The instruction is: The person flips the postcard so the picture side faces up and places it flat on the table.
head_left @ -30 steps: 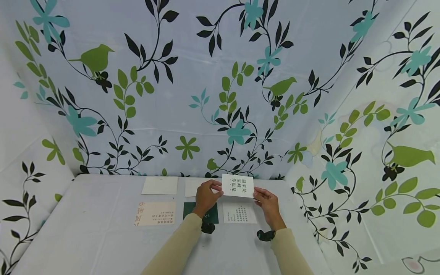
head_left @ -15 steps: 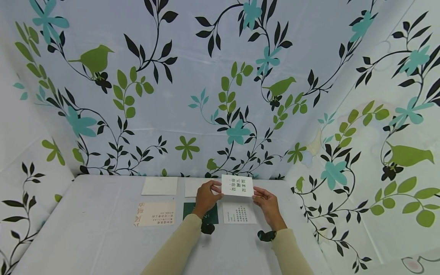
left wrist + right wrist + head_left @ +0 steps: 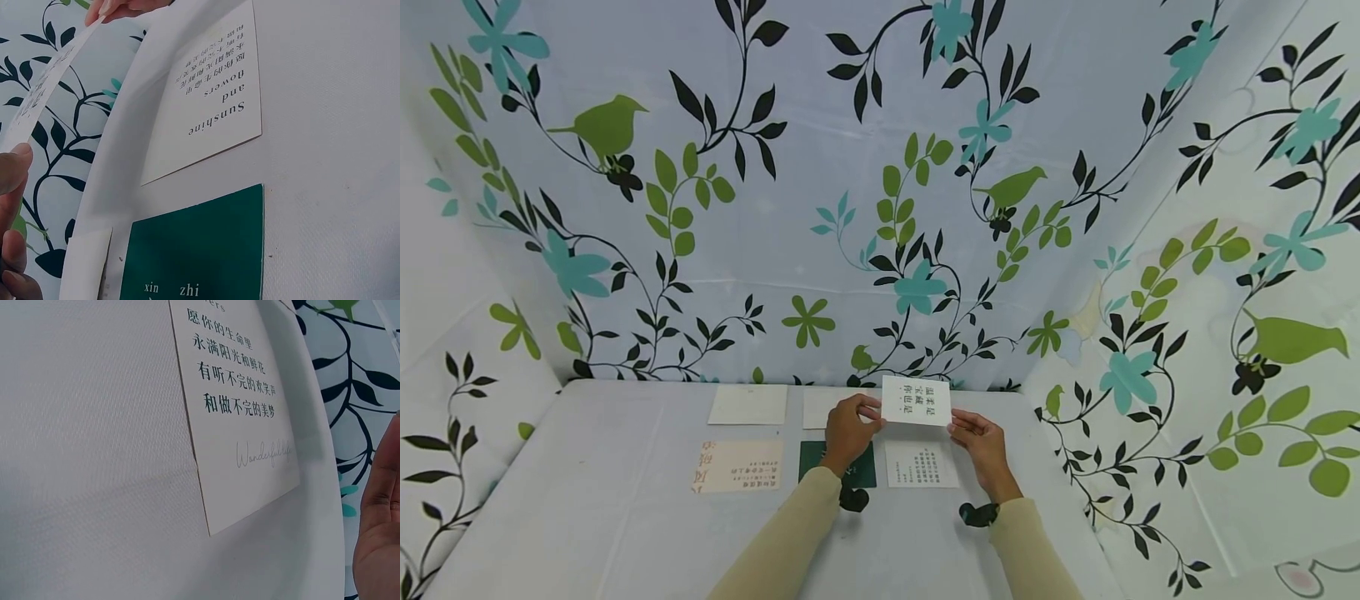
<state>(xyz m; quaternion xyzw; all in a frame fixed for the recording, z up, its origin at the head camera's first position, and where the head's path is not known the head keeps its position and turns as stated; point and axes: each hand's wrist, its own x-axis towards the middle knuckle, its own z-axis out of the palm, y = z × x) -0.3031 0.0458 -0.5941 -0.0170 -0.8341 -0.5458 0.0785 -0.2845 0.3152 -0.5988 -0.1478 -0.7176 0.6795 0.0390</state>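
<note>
A white card point(image 3: 915, 401) with large dark Chinese characters is held up, tilted, above the back of the table. My left hand point(image 3: 852, 432) pinches its left edge between thumb and fingers, and my right hand point(image 3: 981, 447) pinches the lower right corner. In the left wrist view the raised card point(image 3: 47, 81) appears nearly edge-on, with the left thumb point(image 3: 17, 165) on it. Below it lies a white card point(image 3: 922, 464) with small lines of text, reading "Sunshine and flowers" in the left wrist view. The left forearm partly covers a dark green card point(image 3: 862, 467).
A cream card with orange print point(image 3: 737, 466) lies left in the front row. Behind it are a blank cream card point(image 3: 748, 405) and another pale card point(image 3: 817, 409), partly behind my left hand. The white table point(image 3: 625, 517) meets a leaf-and-bird patterned curtain point(image 3: 805, 208) at its back edge.
The held card has risen slightly and shifted a little left, its tilt changing slightly. Both hands keep their hold, and the cards on the table stay where they were.
</note>
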